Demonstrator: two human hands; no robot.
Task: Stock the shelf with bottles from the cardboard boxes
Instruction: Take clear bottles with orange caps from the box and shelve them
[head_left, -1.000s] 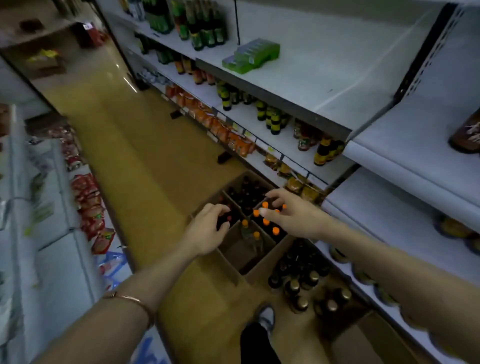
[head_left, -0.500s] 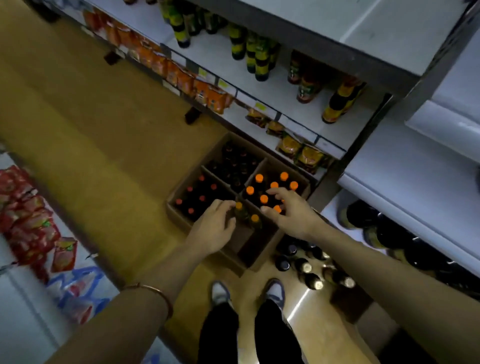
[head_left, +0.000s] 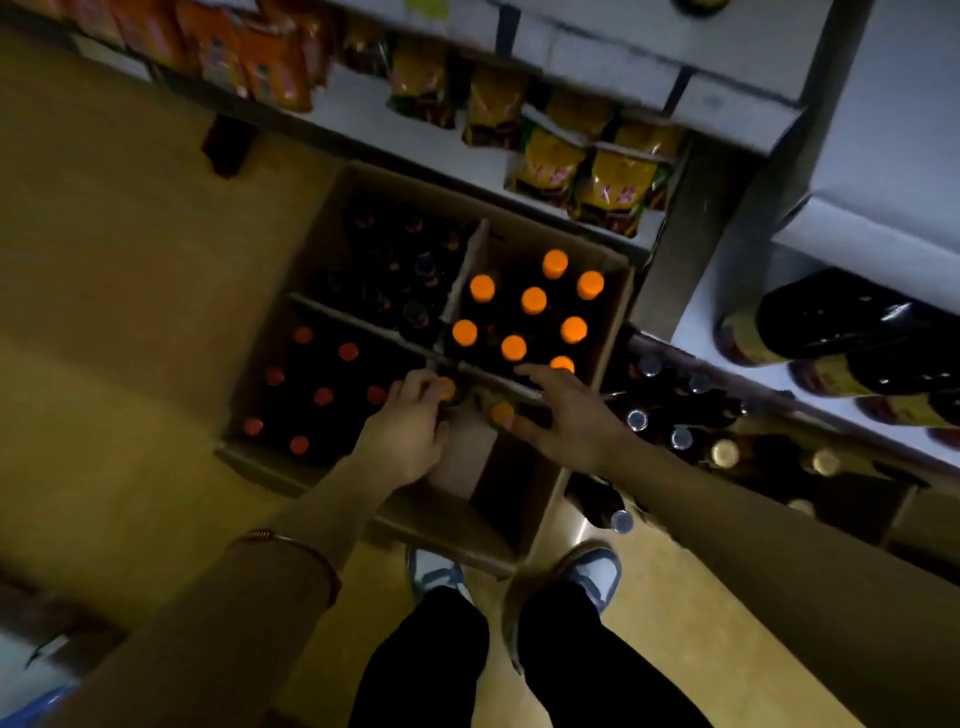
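Observation:
Four open cardboard boxes (head_left: 615, 332) stand together on the floor below me. The far right one holds several orange-capped bottles (head_left: 533, 300), the near left one red-capped bottles (head_left: 323, 396), the far left one dark-capped bottles. The near right box is mostly bare, with two orange-capped bottles at its far end. My left hand (head_left: 410, 434) curls its fingers round the neck of the left bottle (head_left: 447, 388). My right hand (head_left: 569, 415) hovers with spread fingers over the other bottle (head_left: 502, 412), thumb beside its cap.
White shelving runs along the top and right. Large dark bottles (head_left: 841, 332) fill the low right shelf, and yellow pouches (head_left: 550, 161) sit on the bottom shelf behind the boxes. Loose bottles with silver and gold caps (head_left: 675, 436) stand on the floor. My shoes (head_left: 592, 571) are near the boxes.
The view has tilted down onto the boxes. Both hands have dropped toward the two bottles in the near right box, and my left fingers have curled onto one bottle's neck.

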